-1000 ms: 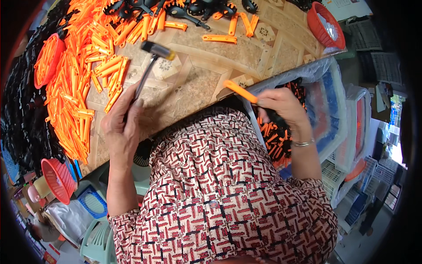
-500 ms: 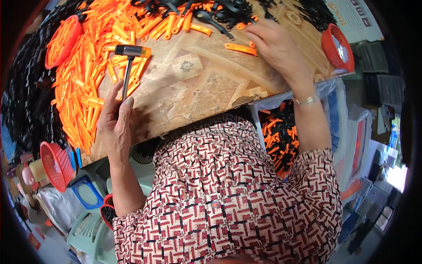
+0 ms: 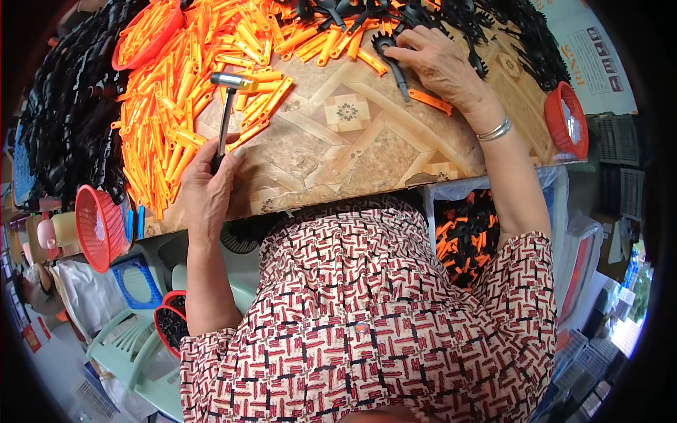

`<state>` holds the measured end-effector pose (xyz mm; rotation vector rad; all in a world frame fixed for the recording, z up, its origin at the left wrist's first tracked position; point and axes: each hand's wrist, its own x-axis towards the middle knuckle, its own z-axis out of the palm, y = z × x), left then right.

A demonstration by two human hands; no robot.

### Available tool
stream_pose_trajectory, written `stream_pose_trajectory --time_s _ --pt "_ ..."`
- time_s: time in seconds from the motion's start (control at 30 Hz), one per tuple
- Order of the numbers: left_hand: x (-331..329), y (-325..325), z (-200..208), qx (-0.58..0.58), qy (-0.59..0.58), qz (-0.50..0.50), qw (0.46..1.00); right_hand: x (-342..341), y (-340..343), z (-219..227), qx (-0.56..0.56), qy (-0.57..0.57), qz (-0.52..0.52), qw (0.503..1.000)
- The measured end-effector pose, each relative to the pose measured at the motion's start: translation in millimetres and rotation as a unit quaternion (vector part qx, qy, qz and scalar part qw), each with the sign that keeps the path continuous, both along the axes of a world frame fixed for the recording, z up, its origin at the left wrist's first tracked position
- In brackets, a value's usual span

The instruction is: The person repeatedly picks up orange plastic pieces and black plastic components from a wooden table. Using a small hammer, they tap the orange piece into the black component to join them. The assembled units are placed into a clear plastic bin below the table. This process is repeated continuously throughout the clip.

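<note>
My left hand (image 3: 208, 187) is closed round the dark grip of a small hammer (image 3: 227, 113) near the worktop's (image 3: 331, 151) front edge; its slim shaft runs away from me to a metal head lying at the fringe of the orange plastic handles (image 3: 176, 92). My right hand (image 3: 441, 63) lies at the far right, fingers loosely curled on a black toothed spatula head (image 3: 393, 56), its stem pointing back toward me. One orange handle (image 3: 430, 102) lies just beside that wrist, so the right hand is nearer. Both kinds of part look smooth, moulded and hard.
</note>
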<state>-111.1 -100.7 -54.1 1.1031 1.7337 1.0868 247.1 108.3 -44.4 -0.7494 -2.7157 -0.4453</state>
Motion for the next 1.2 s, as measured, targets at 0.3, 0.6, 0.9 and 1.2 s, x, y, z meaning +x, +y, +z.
stream_pose_trajectory --time_s 0.3,0.6,0.9,1.2 --pt "16 19 16 -0.015 -0.001 0.008 1.0 -65 46 22 0.048 0.039 0.039 0.997" --pt "-7 47 -1 0.108 0.229 -0.041 0.966 -60 17 53 0.003 0.15 0.089 0.985" --pt "30 73 -1 0.147 0.457 -0.082 0.874 0 -133 43 -0.411 0.211 -0.153 0.873" --pt "71 55 49 -0.039 -0.069 -0.314 0.946 27 -224 0 -0.672 0.368 -0.32 0.558"
